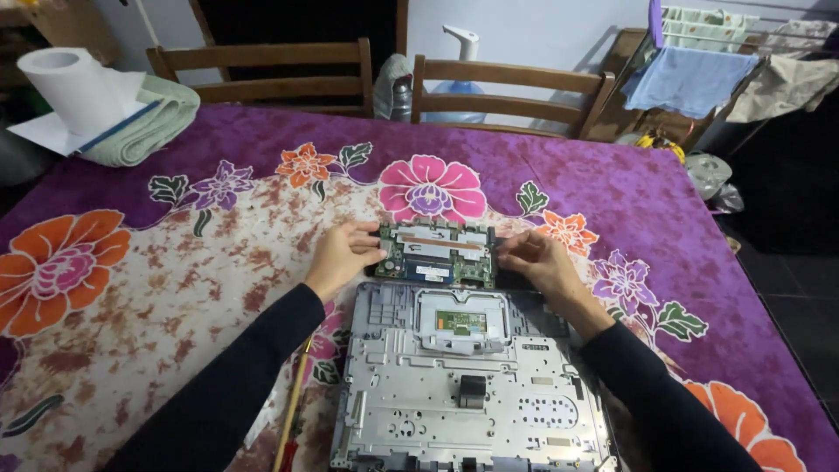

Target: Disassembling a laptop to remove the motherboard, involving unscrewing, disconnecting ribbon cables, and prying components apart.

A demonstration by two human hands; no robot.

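Observation:
A green circuit board with silver strips lies flat at the far edge of an opened grey laptop chassis. My left hand grips the board's left end with its fingertips. My right hand pinches the board's right end. Both arms wear dark sleeves. The chassis shows its bare metal inside, with a touchpad module near its far side.
A screwdriver with a yellow shaft and red handle lies left of the chassis. The table carries a purple flowered cloth. A paper roll and folded green towel sit far left. Two wooden chairs stand behind.

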